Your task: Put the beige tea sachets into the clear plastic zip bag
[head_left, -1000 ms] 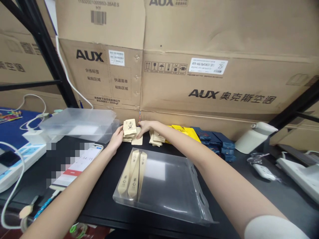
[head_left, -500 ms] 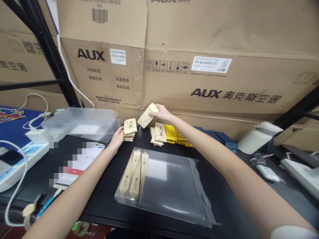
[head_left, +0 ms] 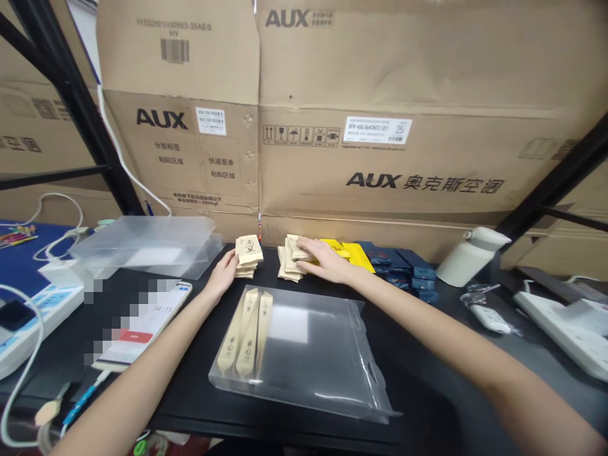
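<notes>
My left hand [head_left: 223,276] rests against the left side of a small stack of beige packets [head_left: 247,255], fingers curled round its edge. My right hand [head_left: 325,259] lies flat with fingers stretched on top of a second stack of beige packets [head_left: 289,261] just to the right. In front of both lies a clear plastic box [head_left: 308,354] on the black table, with three beige packets [head_left: 244,332] standing along its left side.
Yellow packets [head_left: 354,254] and dark blue packets [head_left: 403,266] lie right of the beige stacks. A stack of clear boxes [head_left: 147,244] and a phone [head_left: 142,320] are at left. A white device [head_left: 470,256] and power strips sit at right. Cardboard boxes [head_left: 380,158] wall the back.
My right hand lifted a beige packet from beside the left stack, carried it right and set it down on the second stack. My left hand stayed at the left stack.
</notes>
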The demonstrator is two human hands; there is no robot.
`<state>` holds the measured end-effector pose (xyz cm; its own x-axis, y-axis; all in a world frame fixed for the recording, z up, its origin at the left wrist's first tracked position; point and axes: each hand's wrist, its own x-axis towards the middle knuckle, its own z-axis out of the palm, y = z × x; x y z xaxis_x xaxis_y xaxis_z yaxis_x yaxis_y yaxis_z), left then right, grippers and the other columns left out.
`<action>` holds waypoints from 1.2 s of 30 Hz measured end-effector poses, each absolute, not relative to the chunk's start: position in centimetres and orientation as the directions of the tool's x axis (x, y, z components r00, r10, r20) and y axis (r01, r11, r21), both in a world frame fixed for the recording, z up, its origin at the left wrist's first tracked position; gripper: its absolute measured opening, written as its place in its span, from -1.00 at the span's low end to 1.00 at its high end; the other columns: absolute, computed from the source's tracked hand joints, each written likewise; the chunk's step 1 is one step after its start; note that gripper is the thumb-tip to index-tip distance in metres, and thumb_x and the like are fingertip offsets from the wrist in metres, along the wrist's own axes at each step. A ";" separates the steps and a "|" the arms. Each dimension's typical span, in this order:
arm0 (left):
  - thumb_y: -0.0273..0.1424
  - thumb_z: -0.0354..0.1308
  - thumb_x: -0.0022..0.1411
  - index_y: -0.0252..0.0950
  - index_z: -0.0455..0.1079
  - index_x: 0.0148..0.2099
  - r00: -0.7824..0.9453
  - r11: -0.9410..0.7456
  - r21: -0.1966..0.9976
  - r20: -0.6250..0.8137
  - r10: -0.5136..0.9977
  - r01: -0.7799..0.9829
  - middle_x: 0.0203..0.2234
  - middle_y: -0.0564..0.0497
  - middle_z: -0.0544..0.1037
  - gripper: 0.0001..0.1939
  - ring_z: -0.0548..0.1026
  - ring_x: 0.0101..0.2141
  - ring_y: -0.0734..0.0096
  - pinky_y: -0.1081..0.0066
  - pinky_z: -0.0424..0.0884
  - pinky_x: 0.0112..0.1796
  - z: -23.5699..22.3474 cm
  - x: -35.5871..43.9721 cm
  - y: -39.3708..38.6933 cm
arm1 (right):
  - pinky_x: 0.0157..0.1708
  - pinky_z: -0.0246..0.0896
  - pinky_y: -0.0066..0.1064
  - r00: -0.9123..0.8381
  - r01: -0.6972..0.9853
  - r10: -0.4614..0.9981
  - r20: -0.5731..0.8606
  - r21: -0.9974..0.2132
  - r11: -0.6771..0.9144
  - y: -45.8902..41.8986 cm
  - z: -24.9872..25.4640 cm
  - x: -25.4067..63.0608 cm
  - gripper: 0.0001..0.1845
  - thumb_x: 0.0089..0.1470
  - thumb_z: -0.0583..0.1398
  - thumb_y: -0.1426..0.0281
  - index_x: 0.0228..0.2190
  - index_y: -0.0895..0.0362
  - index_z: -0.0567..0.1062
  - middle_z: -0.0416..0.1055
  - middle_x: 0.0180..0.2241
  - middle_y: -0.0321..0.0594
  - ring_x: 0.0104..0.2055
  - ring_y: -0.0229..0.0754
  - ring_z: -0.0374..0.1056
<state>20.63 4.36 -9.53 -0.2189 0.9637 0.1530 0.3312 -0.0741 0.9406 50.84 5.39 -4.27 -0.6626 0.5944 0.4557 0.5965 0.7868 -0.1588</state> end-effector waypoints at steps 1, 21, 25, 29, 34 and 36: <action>-0.25 0.00 0.30 -0.25 0.42 0.14 -0.204 -0.078 0.937 0.155 0.967 0.340 0.13 -0.10 0.50 -0.57 0.40 0.16 0.11 0.19 0.22 0.18 -9.5 20.6 4.3 | 0.20 0.12 0.15 -0.628 0.596 0.588 0.510 -0.172 0.784 4.8 -4.1 50.9 -0.43 0.22 0.15 0.17 0.18 0.16 0.30 0.27 0.22 0.13 0.28 0.17 0.20; -0.23 0.19 0.16 -0.31 0.49 -0.03 -0.050 -0.056 0.973 0.069 0.996 0.226 -0.15 -0.15 0.64 -0.63 0.57 -0.07 0.07 0.23 0.47 -0.05 -9.1 25.4 7.5 | -0.43 0.37 -0.37 0.021 0.541 0.751 0.660 -0.639 0.547 -7.9 -7.5 62.4 -0.91 0.17 0.20 0.37 -0.28 0.13 0.45 0.45 -0.53 -0.27 -0.52 -0.24 0.40; -0.17 0.13 0.24 -0.32 0.41 0.01 -0.037 -0.014 0.991 0.019 0.999 0.133 -0.12 -0.22 0.61 -0.61 0.60 -0.12 0.21 0.33 0.50 -0.12 -9.3 25.3 7.4 | -0.69 0.17 -0.54 -0.209 0.120 0.971 0.115 -0.983 0.142 -7.9 -6.7 62.2 -0.77 0.11 0.24 0.26 -0.27 0.15 0.41 0.40 -0.62 -0.38 -0.71 -0.35 0.27; -0.10 0.19 0.20 -0.28 0.40 -0.08 -0.021 0.002 0.991 0.001 1.000 0.137 -0.15 -0.20 0.60 -0.62 0.59 -0.25 0.31 0.44 0.50 -0.31 -8.2 23.2 6.5 | -0.52 0.41 -0.49 -0.543 0.138 0.765 -0.346 -0.936 -0.325 -8.2 -6.3 61.6 -0.61 0.05 0.31 0.26 -0.14 0.26 0.47 0.59 -0.31 -0.01 -0.40 -0.16 0.57; -0.04 0.33 0.04 -0.32 0.49 -0.35 0.185 0.022 0.970 -0.069 0.980 0.243 -0.48 -0.05 0.56 -0.60 0.27 -0.67 0.58 0.60 0.09 -0.70 -5.7 20.9 4.2 | 0.00 0.40 -0.27 -0.604 -0.013 0.742 -0.290 -0.928 -0.373 -8.5 -6.5 61.5 -0.51 0.09 0.30 0.37 0.06 0.16 0.39 0.51 -0.01 0.05 -0.03 -0.08 0.53; -0.13 0.43 -0.11 -0.33 0.54 -0.35 0.280 0.016 0.960 -0.098 0.955 0.281 -0.53 -0.06 0.55 -0.62 0.22 -0.70 0.59 0.57 0.06 -0.71 -4.9 20.7 3.1 | 0.11 0.31 -0.17 -0.620 -0.066 0.758 -0.204 -0.949 -0.310 -8.4 -6.6 61.6 -0.54 0.09 0.29 0.39 0.04 0.11 0.41 0.46 0.08 0.05 0.07 -0.05 0.47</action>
<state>20.75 3.06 -4.87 0.2797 0.9551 -0.0980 0.2807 0.0162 0.9597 61.59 -8.35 -6.58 -0.6196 0.7579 -0.2041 -0.0662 -0.3096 -0.9485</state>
